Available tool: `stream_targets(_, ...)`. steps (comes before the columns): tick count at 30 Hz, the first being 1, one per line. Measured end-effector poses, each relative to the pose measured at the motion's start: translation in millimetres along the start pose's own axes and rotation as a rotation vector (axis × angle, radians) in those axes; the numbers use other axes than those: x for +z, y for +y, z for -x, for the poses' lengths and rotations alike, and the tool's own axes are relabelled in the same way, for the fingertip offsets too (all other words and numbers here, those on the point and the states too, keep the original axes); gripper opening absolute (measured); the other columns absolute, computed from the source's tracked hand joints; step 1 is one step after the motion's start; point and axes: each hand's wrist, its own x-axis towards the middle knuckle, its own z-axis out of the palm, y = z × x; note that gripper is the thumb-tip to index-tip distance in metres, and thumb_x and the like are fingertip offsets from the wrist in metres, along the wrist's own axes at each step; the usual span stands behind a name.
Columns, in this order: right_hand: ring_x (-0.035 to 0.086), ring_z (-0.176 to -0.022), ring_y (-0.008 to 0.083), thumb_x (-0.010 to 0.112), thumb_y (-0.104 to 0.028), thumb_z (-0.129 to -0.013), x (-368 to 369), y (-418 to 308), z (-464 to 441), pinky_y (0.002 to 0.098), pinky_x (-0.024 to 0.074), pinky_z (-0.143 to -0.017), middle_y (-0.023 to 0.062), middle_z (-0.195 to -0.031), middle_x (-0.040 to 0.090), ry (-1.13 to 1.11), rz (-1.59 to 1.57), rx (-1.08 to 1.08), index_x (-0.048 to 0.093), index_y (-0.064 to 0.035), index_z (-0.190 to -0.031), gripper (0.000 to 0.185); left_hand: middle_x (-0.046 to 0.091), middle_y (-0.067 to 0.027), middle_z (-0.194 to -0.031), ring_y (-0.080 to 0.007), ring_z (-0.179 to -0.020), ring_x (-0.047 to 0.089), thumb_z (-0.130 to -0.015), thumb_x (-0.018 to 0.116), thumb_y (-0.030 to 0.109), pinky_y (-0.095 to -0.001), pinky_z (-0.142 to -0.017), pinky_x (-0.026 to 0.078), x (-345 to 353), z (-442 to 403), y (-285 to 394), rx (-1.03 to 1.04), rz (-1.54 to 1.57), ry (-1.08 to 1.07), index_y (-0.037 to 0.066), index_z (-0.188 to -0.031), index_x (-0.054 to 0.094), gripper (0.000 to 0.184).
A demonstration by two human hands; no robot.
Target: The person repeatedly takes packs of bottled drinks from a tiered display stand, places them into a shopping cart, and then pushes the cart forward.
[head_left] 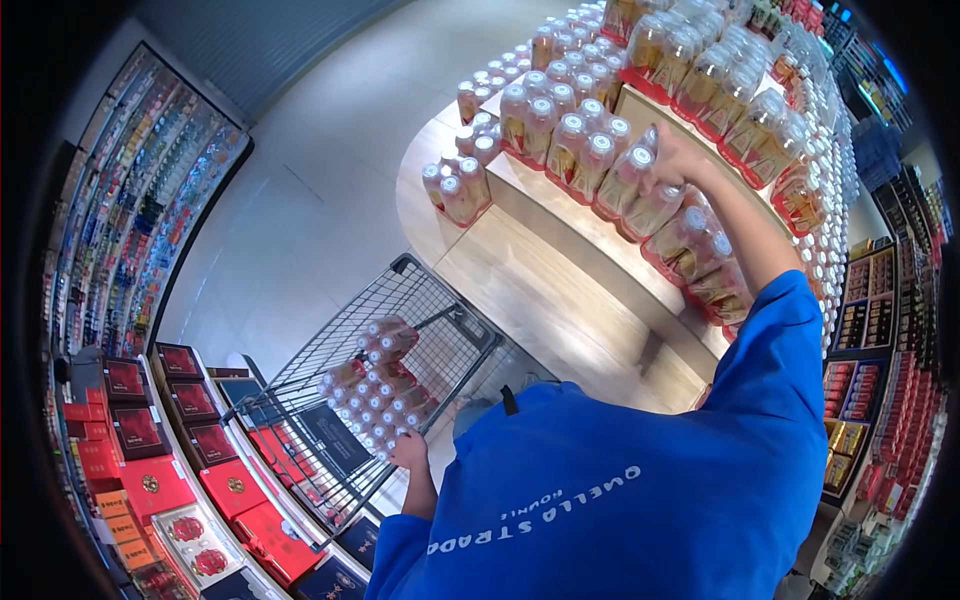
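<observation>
My right hand (677,160) reaches up to the tiered display, its fingers closed at the clear wrap on top of a bottle pack (628,178). That pack stands in a row of similar shrink-wrapped packs with white caps and red lower bands. Down to the left, my left hand (408,450) is closed around the near rim of a wire shopping cart (345,310), beside the bottles inside. Several capped bottle packs (380,405) lie in the cart. My left fingertips are partly hidden by the rim and caps.
The wooden display stand (560,265) curves alongside the cart, with a small bottle pack (462,190) on its lower ledge. Red gift boxes (235,490) line a low shelf at left. Tall stocked shelves (150,180) stand behind the pale floor (330,140); more shelves (868,300) are at right.
</observation>
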Motion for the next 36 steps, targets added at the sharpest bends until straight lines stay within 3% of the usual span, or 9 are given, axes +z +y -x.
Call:
stream_targets(8,0.067,-0.111,0.0445,0.092,-0.018,-0.047,-122.5,-75.4,103.6,0.0471,0.0540,-0.093,0.0286,-0.118,0.068,0.219,0.123,-0.172,0.035,-0.0032,-0.152,0.121,0.074,-0.0214,-0.115,-0.0388,-0.111,0.069,-0.091,0.061,0.041,-0.0505,-0.097,0.049,-3.1,-7.6,17.5,0.133,0.207,-0.022,0.007,-0.115,0.076,0.044)
stream_targets(11,0.067,-0.108,0.0420,0.092,-0.016,-0.047,-146.8,-106.6,154.3,0.0439,0.0535,-0.095,0.0265,-0.117,0.068,0.326,0.082,-0.316,0.041,-0.0047,-0.149,0.115,0.073,-0.0196,-0.112,-0.0349,-0.109,0.069,-0.094,0.067,0.036,-0.0441,-0.096,0.052,5.8,-13.8,63.8,0.470,0.623,-0.134,0.002,-0.117,0.071,0.042)
stream_targets(14,0.065,-0.113,0.0336,0.094,-0.018,-0.045,-159.7,-126.4,191.0,0.0388,0.0498,-0.101,0.0203,-0.124,0.064,0.254,-0.114,-0.407,0.040,-0.0056,-0.150,0.118,0.070,-0.0133,-0.123,-0.0229,-0.118,0.066,-0.106,0.056,0.034,-0.0370,-0.104,0.049,-84.6,41.6,169.0,0.605,1.022,-0.710,0.000,-0.130,0.065,0.042)
stream_targets(18,0.063,-0.119,0.0315,0.098,-0.019,-0.045,-120.0,-145.4,201.1,0.0405,0.0473,-0.106,0.0156,-0.124,0.064,0.027,-0.655,-0.547,0.042,-0.0033,-0.148,0.119,0.062,-0.0195,-0.139,-0.0337,-0.127,0.062,-0.109,0.041,0.054,-0.0444,-0.115,0.042,-181.6,113.0,271.5,0.767,1.652,-1.301,0.000,-0.145,0.051,0.066)
stream_targets(20,0.060,-0.121,0.0277,0.103,-0.023,-0.047,-70.6,-150.4,188.5,0.0392,0.0444,-0.108,0.0151,-0.129,0.061,-0.273,-0.888,-0.435,0.036,-0.0020,-0.151,0.126,0.051,-0.0198,-0.152,-0.0339,-0.132,0.057,-0.108,0.034,0.058,-0.0477,-0.106,0.051,-225.6,143.1,291.6,0.479,2.008,-1.546,0.004,-0.153,0.042,0.070)
stream_targets(23,0.058,-0.123,0.0289,0.102,-0.021,-0.055,42.7,-154.4,161.1,0.0385,0.0438,-0.110,0.0188,-0.128,0.060,-0.541,-0.932,-0.320,0.026,0.0037,-0.153,0.126,0.064,-0.0205,-0.137,-0.0364,-0.123,0.064,-0.105,0.036,0.061,-0.0504,-0.107,0.050,-193.4,108.6,298.8,0.504,2.078,-1.832,0.002,-0.147,0.051,0.075)
stream_targets(28,0.060,-0.122,0.0280,0.088,-0.013,-0.070,213.2,-154.2,157.2,0.0392,0.0504,-0.104,0.0208,-0.130,0.059,-0.909,-1.245,-0.038,0.032,0.0059,-0.147,0.097,0.065,-0.0202,-0.135,-0.0357,-0.121,0.065,-0.105,0.035,0.061,-0.0505,-0.105,0.051,-163.5,112.7,227.9,0.286,2.115,-1.626,0.001,-0.146,0.052,0.074)
stream_targets(34,0.060,-0.125,0.0288,0.083,-0.010,-0.076,234.8,-191.8,168.2,0.0430,0.0488,-0.108,0.0185,-0.136,0.058,-1.127,-1.272,0.020,0.036,0.0031,-0.148,0.087,0.067,-0.0199,-0.132,-0.0349,-0.118,0.066,-0.105,0.035,0.061,-0.0506,-0.103,0.052,-143.5,106.5,173.8,0.082,2.059,-1.436,0.001,-0.143,0.055,0.074)
stream_targets(36,0.057,-0.130,0.0300,0.085,-0.010,-0.075,250.8,-195.8,162.8,0.0442,0.0471,-0.111,0.0189,-0.142,0.055,-1.208,-1.274,0.016,0.028,0.0012,-0.155,0.099,0.067,-0.0198,-0.131,-0.0346,-0.117,0.067,-0.105,0.034,0.061,-0.0506,-0.103,0.053,-136.2,100.9,157.6,0.022,2.053,-1.349,0.001,-0.143,0.055,0.074)
